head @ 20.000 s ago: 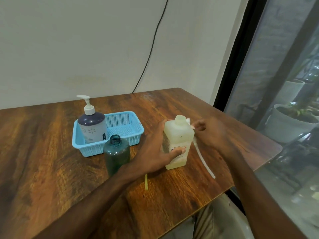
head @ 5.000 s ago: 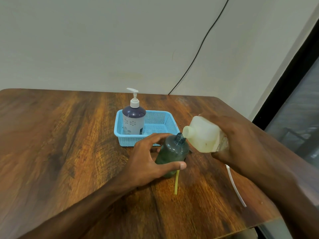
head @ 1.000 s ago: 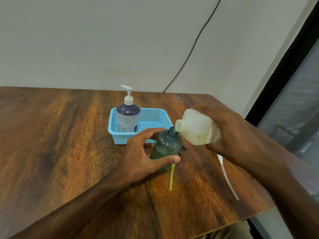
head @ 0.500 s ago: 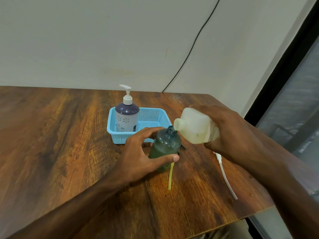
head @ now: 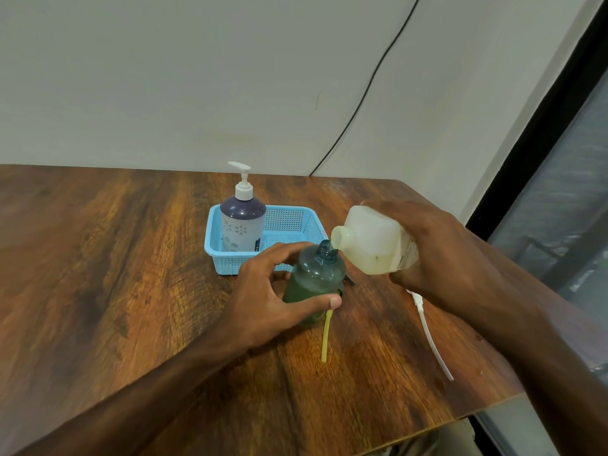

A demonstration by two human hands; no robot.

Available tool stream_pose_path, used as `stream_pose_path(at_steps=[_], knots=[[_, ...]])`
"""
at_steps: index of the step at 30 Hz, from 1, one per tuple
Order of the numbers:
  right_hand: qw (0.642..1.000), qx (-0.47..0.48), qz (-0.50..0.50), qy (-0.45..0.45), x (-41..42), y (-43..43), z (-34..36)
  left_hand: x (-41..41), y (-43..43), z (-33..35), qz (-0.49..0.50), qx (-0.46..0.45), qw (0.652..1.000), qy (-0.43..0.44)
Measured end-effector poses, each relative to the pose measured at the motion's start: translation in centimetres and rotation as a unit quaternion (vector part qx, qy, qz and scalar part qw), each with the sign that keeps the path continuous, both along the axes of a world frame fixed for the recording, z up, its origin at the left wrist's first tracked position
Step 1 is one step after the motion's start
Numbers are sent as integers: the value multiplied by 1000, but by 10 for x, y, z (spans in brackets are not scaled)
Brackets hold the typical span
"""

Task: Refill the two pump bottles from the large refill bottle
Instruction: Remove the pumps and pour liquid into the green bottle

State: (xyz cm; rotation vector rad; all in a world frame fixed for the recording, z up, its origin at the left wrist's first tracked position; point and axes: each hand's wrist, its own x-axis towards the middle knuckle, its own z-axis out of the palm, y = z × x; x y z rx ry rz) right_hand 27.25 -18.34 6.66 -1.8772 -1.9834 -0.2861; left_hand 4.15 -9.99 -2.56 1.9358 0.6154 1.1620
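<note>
A dark green pump bottle (head: 314, 278) stands uncapped on the wooden table (head: 115, 274), and my left hand (head: 273, 297) grips its body. My right hand (head: 437, 251) holds the large translucent refill bottle (head: 368, 245) tipped on its side, its mouth right at the green bottle's open neck. Greenish liquid shows in the lower part of the green bottle. A purple-and-white pump bottle (head: 242, 222) with its white pump fitted stands in the left part of a light blue basket (head: 289, 225).
A yellow dip tube (head: 326, 334) lies on the table in front of the green bottle. A white dip tube (head: 432, 337) lies near the right edge. A black cable (head: 362, 93) runs down the wall. A window frame stands at the right.
Both hands and both bottles stay almost as they were over the last second. Five seconds ago the refill bottle's mouth was slightly farther from the green bottle's neck.
</note>
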Motion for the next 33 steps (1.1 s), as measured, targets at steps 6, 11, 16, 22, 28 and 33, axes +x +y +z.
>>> stream_pose_path(at_steps=[6, 11, 16, 22, 28, 33], knots=[[1000, 6, 4, -3, 1, 0, 0, 1, 2, -2, 2, 5, 1000, -1], [1000, 11, 13, -1, 0, 0, 1, 1, 2, -2, 2, 4, 1000, 3], [1000, 11, 13, -3, -1, 0, 3, 1, 2, -2, 2, 4, 1000, 1], [1000, 1, -2, -4, -3, 0, 4, 1, 2, -1, 3, 5, 1000, 1], [1000, -1, 1, -2, -5, -2, 7, 2, 3, -2, 0, 8, 1000, 1], [1000, -2, 3, -7, -5, -2, 8, 2, 4, -3, 5, 8, 1000, 4]])
